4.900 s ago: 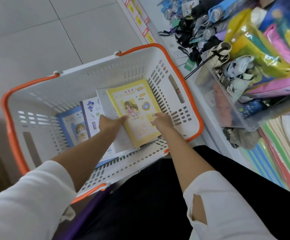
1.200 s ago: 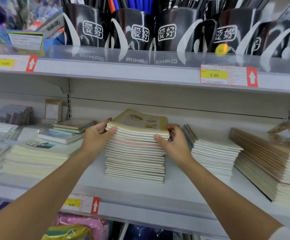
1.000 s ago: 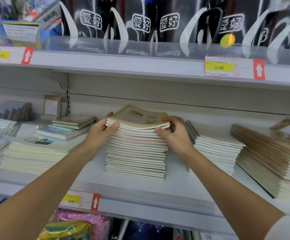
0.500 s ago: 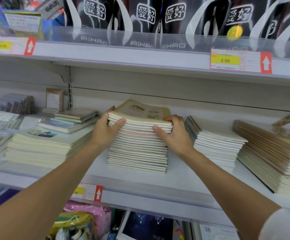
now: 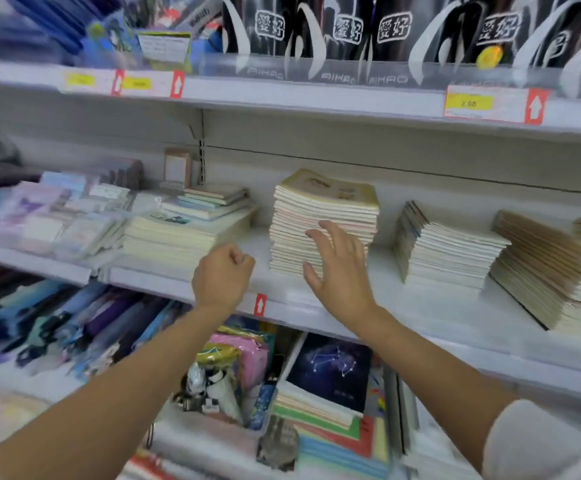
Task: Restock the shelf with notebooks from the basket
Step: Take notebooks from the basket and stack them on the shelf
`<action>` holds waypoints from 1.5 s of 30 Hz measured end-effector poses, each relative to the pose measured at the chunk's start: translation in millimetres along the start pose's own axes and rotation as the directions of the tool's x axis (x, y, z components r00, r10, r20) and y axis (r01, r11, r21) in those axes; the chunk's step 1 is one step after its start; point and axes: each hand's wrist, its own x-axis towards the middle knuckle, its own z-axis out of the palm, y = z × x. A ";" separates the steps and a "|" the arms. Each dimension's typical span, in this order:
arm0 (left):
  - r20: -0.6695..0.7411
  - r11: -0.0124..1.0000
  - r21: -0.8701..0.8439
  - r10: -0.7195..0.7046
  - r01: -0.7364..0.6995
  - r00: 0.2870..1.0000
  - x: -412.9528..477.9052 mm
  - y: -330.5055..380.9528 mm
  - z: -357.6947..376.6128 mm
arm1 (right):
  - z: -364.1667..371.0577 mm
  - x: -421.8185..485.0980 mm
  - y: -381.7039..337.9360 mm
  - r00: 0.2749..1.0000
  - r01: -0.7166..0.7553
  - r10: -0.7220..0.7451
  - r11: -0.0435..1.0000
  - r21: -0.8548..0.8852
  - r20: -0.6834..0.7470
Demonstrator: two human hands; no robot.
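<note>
— Hands first: how are they held?

— Both are seen empty and apart. The left hand (image 5: 221, 275), at frame centre, is curled into a loose fist with nothing in it, raised before the shelf lip. The right hand (image 5: 341, 268), just right of it, is spread, fingers straight and fanned, palm turned toward the stock. Whether its fingertips touch the page edges cannot be told.

— And what is set around them, biggest down?

— A white metal store shelf (image 5: 438, 317) is stretched across the middle of the frame. At its centre a tall stack of thin cream-paged notebooks (image 5: 323, 230) is stood, between a lower pale stack (image 5: 178, 233) on the left and a slanted white stack (image 5: 448, 247) on the right, apart from both. It is topped by a yellow-covered notebook with cartoon print (image 5: 330, 188), laid flat and roughly square with the pile. A small red arrow price tag (image 5: 260, 304) is fixed to the shelf lip between the wrists.

— Which way does the tall stack lie from the hands?

— Up and right of the left fist, directly behind the right hand. Its long edges are run left to right across the frame, page edges faced outward. The right hand is judged nearer, so any squaring-up would be done by it. No basket is shown; further notebooks would have to be fetched from outside the frame.
</note>
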 end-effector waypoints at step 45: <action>0.119 -0.259 -0.140 -0.963 0.956 -0.243 -433.9 -390.7 -223.8 | 233.3 -343.8 -310.3 -0.103 -0.506 -0.184 0.856 0.108 0.978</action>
